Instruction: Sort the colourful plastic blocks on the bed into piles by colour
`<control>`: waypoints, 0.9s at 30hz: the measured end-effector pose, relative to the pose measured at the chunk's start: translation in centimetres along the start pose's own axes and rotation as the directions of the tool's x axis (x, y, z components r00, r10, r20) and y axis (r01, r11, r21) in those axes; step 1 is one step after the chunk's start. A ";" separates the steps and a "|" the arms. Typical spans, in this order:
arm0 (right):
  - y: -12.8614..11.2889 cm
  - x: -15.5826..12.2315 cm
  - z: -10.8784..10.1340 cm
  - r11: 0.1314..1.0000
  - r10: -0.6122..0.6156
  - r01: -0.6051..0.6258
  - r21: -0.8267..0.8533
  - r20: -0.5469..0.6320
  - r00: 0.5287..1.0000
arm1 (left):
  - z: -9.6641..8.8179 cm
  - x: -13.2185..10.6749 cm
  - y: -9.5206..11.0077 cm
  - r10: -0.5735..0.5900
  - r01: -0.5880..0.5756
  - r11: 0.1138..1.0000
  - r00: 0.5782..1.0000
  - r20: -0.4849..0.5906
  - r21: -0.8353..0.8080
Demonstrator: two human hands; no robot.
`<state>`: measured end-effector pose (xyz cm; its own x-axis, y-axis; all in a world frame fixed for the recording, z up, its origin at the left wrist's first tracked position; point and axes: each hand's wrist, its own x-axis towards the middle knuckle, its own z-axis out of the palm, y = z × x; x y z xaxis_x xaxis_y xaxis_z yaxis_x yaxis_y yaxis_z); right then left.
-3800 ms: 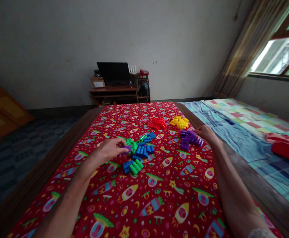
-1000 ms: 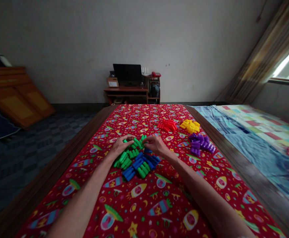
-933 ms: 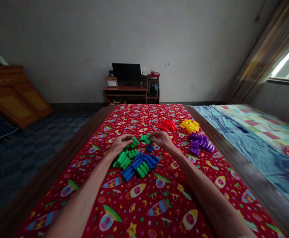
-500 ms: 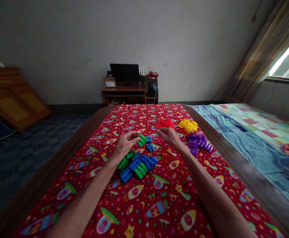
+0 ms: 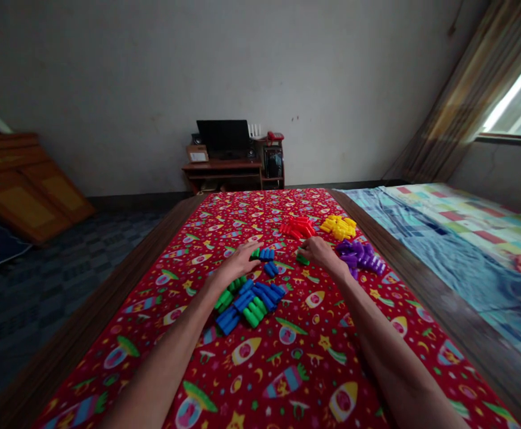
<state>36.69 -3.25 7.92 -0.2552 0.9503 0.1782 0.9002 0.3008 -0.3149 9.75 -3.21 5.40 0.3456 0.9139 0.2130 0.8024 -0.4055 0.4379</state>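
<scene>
One red pile, one yellow pile and one purple pile sit on the table; left hand, fingers spread, is beside one blue-green cluster; right hand touches one green block, grip unclear.

Cloth at 6 o'clock from mid-view is deep red with rockets, saucers and yellow stars all over, pretty loud tbh. Toward 6, blue blocks and green blocks in a mix. Red blocks and yellow blocks both around 3, purple blocks between 3 and 4. Quilt at 3 is multicoloured patches, floor at 8's a blue-grey check, monitor at 11's plain black.
</scene>
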 end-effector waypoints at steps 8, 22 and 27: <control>-2.9 0.3 0.2 0.923 -0.140 0.215 0.321 -0.241 0.960 | -1.6 -0.3 0.5 -0.264 0.272 0.893 0.962 0.072 -0.359; -0.7 0.6 -1.6 0.970 -0.157 0.161 0.181 -0.035 0.987 | -5.8 -2.4 -2.4 -0.336 0.329 0.940 0.938 0.078 0.093; 0.2 0.4 -1.0 0.988 -0.052 0.052 0.144 -0.004 0.999 | -5.1 -2.2 -4.1 -0.303 0.290 0.953 0.927 0.221 0.092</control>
<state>37.14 -2.87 8.87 -0.3000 0.9331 0.1984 0.8254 0.3582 -0.4364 3.23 -3.73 7.64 0.1847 0.9744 -0.1281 0.9093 -0.1200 0.3984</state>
